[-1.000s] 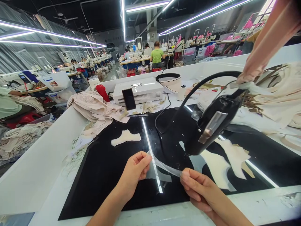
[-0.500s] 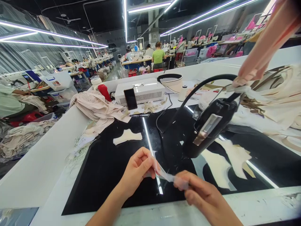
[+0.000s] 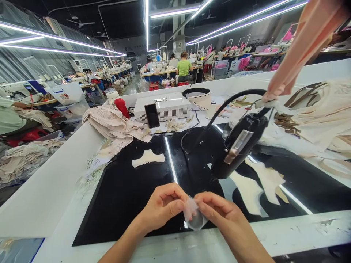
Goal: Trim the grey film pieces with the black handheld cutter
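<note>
A small piece of sheer whitish film or fabric (image 3: 197, 221) hangs in a curved loop between my two hands, above the front of the black mat (image 3: 117, 212). My left hand (image 3: 166, 206) pinches its left end between thumb and fingers. At the other end, my right hand (image 3: 219, 209) grips it with thumb and forefinger. The hands are almost touching. Beyond them a black handheld tool (image 3: 238, 146) with a metal plate hangs tilted from a peach cloth strip (image 3: 290, 58). Cream fabric pieces (image 3: 248, 191) lie right of the tool, and another cream piece (image 3: 148, 157) lies on the left.
Behind the mat are a white box (image 3: 172, 107), a phone (image 3: 152, 115), a thread spool (image 3: 211, 110) and a round fabric container (image 3: 199, 98). Beige cloth (image 3: 109, 124) is piled at left, with more straps and fabric (image 3: 323, 117) at right. A person in green (image 3: 184, 67) sits far off.
My hands have come closer together, and the sheer piece, stretched between them before, now bends into a loop. The view has shifted slightly, so the hanging tool appears further left.
</note>
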Tool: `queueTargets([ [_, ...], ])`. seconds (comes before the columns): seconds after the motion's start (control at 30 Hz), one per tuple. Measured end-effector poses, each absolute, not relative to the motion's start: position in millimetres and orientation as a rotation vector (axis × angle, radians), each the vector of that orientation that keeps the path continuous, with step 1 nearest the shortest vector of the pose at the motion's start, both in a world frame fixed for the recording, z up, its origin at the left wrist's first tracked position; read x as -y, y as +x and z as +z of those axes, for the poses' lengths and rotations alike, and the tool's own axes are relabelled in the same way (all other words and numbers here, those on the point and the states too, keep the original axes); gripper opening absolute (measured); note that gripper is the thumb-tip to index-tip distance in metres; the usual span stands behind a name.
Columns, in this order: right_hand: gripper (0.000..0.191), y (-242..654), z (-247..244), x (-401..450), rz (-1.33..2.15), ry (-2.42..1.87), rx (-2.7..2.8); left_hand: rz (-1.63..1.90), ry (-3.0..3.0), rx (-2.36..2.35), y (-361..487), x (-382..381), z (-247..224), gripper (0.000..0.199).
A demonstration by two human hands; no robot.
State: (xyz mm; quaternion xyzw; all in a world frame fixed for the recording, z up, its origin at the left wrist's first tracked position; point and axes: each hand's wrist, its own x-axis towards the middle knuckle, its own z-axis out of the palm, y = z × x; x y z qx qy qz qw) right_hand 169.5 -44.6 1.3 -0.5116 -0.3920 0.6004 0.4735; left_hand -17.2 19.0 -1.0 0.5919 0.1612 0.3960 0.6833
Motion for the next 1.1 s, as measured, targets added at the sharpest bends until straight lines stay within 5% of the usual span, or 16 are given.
queueTargets([
  [0.47, 0.027, 168, 10, 25, 1.074, -1.265, 1.567, 0.620, 1.195, -0.729, -36, -26, 13, 0.034],
  [0.8, 0.020, 183, -9, 34, 1.206, -1.520, 1.489, 0.710, 1.118, -0.745, -41, -19, 3, 0.032],
  [1.1, 0.039, 172, -12, 41, 1.015, -1.388, 1.420, 0.665, 0.993, -0.604, -40, -11, 4, 0.031],
])
